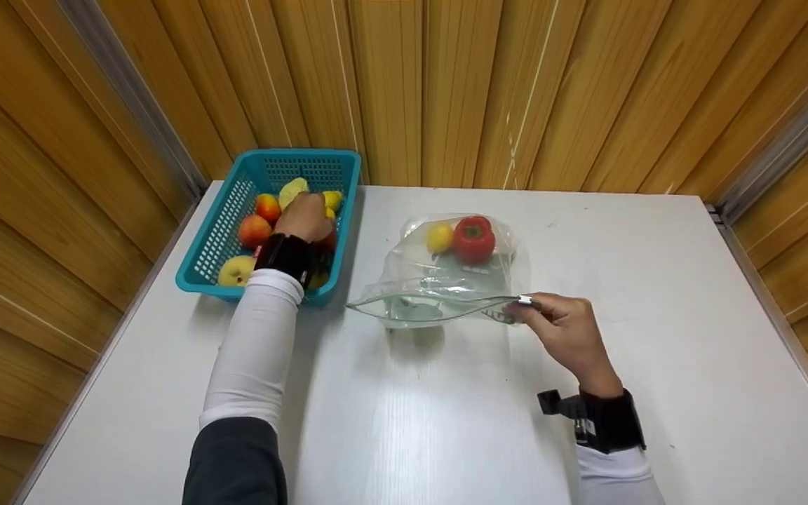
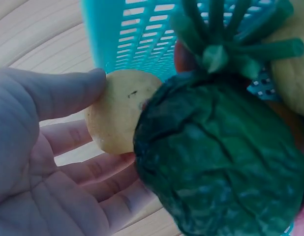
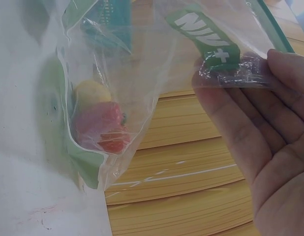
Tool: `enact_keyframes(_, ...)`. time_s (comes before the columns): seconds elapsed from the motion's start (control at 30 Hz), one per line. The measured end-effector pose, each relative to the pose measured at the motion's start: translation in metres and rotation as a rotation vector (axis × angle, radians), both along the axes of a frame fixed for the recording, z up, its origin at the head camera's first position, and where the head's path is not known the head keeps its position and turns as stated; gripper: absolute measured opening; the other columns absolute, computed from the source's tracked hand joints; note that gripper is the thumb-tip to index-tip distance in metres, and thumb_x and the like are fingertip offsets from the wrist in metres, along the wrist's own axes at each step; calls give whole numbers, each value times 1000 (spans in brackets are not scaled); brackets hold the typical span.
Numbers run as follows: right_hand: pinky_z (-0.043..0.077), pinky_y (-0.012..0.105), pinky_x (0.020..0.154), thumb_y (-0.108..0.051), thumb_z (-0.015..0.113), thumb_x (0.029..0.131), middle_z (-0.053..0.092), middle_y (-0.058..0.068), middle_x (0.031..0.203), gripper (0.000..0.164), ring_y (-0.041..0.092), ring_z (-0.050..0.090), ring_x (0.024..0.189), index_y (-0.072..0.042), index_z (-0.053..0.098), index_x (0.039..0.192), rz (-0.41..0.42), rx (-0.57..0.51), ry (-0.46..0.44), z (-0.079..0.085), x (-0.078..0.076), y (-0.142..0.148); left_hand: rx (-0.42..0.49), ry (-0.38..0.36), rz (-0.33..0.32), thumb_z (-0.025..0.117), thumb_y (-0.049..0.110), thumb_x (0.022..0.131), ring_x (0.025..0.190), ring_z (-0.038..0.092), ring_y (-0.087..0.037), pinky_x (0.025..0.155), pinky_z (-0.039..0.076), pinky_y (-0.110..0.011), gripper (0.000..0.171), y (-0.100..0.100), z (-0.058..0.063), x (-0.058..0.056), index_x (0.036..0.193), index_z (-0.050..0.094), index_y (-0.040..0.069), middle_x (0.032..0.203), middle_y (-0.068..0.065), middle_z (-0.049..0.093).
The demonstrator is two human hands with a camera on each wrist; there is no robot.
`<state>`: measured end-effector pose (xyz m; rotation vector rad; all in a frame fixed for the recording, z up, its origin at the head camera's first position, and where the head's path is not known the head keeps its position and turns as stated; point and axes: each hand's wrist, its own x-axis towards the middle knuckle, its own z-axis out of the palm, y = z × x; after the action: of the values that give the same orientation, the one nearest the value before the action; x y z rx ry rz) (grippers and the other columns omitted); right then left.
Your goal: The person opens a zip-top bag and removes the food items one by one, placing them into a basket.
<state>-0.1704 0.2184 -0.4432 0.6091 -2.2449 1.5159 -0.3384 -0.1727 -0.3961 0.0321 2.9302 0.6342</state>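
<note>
My left hand (image 1: 306,217) reaches into the teal plastic basket (image 1: 197,270). In the left wrist view its thumb and fingers are around a pale yellow fruit (image 2: 120,110). A wrinkled dark green vegetable (image 2: 221,152) with thick green stalks sits beside that fruit, covering part of it. My right hand (image 1: 569,333) pinches the right corner of a clear zip bag (image 1: 404,270), near its white slider (image 1: 524,299). The bag's mouth gapes towards me. Inside it are a red bell pepper (image 1: 474,240) and a small yellow fruit (image 1: 439,238).
In the basket are also red-orange fruits (image 1: 254,231), a round pale yellow fruit (image 1: 236,271) and a yellow fruit (image 1: 333,200). The basket stands at the back left of the white table (image 1: 390,421). Behind rises a wood-patterned wall (image 1: 446,91), with side walls left and right.
</note>
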Motion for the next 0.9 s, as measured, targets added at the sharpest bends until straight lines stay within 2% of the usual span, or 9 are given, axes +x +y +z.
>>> enact_keyframes(0.13, 44, 12, 56, 9, 75, 86, 77, 10, 80, 11, -2, 52, 60, -1, 81, 87, 2, -1, -6, 0, 0, -1, 7, -27, 4, 64, 9, 98, 108, 51, -38, 109, 44, -53, 48, -1, 1, 2, 143, 52, -3, 127, -23, 55)
enact_keyframes(0.23, 43, 12, 55, 9, 75, 86, 77, 8, 80, 12, -1, 51, 59, -1, 81, 87, 2, -1, 0, 0, 1, -1, -18, -10, -12, 62, 10, 100, 110, 51, -39, 111, 42, -55, 47, 1, 5, 7, 144, 53, -3, 130, -25, 55)
enact_keyframes(0.43, 47, 11, 59, 13, 74, 84, 77, 6, 80, 15, 0, 58, 62, 0, 81, 87, 6, -2, 10, 0, 0, -2, -64, 126, -79, 62, 10, 99, 112, 56, -42, 107, 48, -56, 41, 13, 24, 22, 137, 59, -6, 131, -29, 56)
enact_keyframes(0.57, 52, 12, 63, 14, 74, 85, 78, 9, 82, 15, 0, 64, 68, 1, 80, 87, 12, -14, 4, -1, 0, -2, -69, 246, -148, 63, 12, 101, 110, 61, -41, 98, 55, -54, 35, 26, 40, 39, 131, 64, -7, 127, -30, 60)
enact_keyframes(0.77, 44, 12, 56, 10, 75, 86, 77, 11, 81, 12, -3, 47, 58, 0, 80, 87, 7, -10, -1, -1, 1, 0, -79, 383, -212, 67, 13, 100, 97, 62, -37, 85, 60, -46, 29, 52, 57, 71, 121, 68, -6, 112, -26, 63)
enact_keyframes(0.9, 49, 11, 59, 11, 75, 86, 77, 12, 82, 12, -3, 58, 63, 1, 81, 87, 1, -13, -2, 0, 1, 0, -80, 435, -240, 69, 13, 99, 99, 61, -35, 85, 61, -41, 28, 70, 65, 92, 121, 69, -3, 113, -22, 64)
